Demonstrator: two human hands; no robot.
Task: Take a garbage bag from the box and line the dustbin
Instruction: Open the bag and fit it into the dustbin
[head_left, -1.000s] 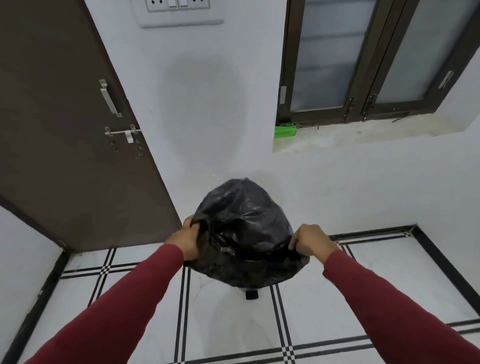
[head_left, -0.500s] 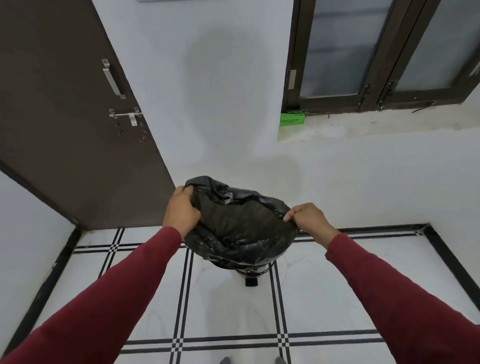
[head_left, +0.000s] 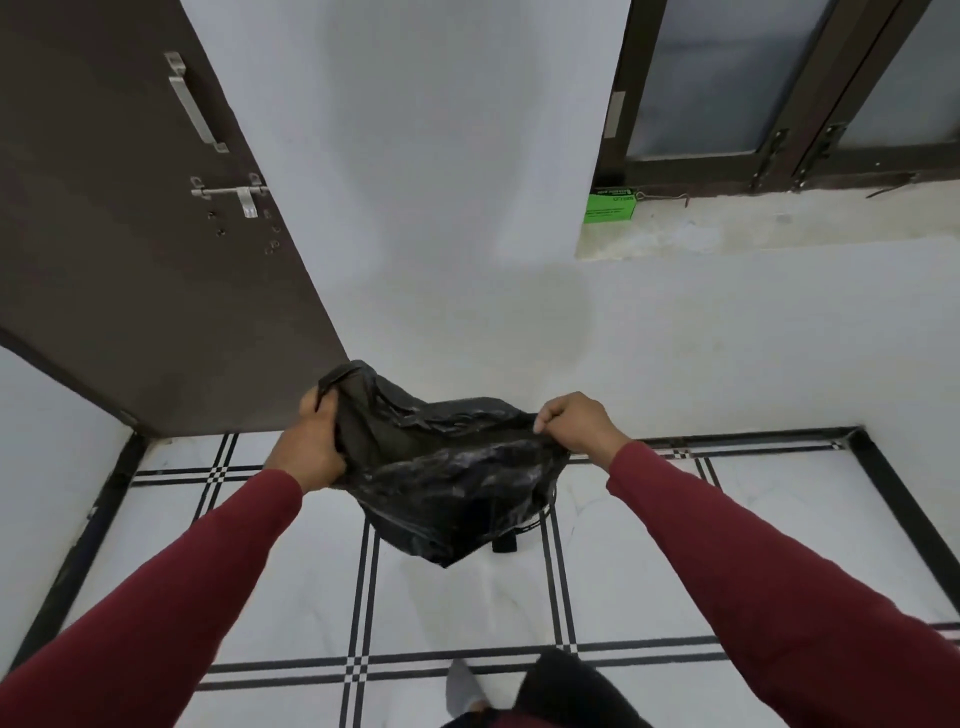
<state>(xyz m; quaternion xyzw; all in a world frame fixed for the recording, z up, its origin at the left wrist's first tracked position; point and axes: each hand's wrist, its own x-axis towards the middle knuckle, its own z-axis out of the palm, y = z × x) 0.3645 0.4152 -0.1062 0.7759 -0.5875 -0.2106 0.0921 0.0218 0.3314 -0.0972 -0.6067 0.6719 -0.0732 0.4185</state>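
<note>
The left hand (head_left: 310, 453) and the right hand (head_left: 577, 426) each hold one side of a black garbage bag (head_left: 447, 483). Each grip is closed tight on the bag's top edge. The edge is pulled wide between the 2 hands, and the rest of the bag hangs down in a soft, crinkly lump.

The dustbin (head_left: 537, 525) sits on the floor (head_left: 457, 613) under the bag. The bag hides almost all of it. Only a bit of its side and a small black pedal (head_left: 505, 544) peek out on the right.

The green box (head_left: 610, 204) lies up on the window ledge (head_left: 753, 228), well apart from the hands.

The brown door (head_left: 145, 249) stands open on the left, near the left hand. A white wall (head_left: 701, 353) is close behind the bag. The tiled floor in front of the dustbin is open, with a foot (head_left: 464, 688) at the bottom edge.
</note>
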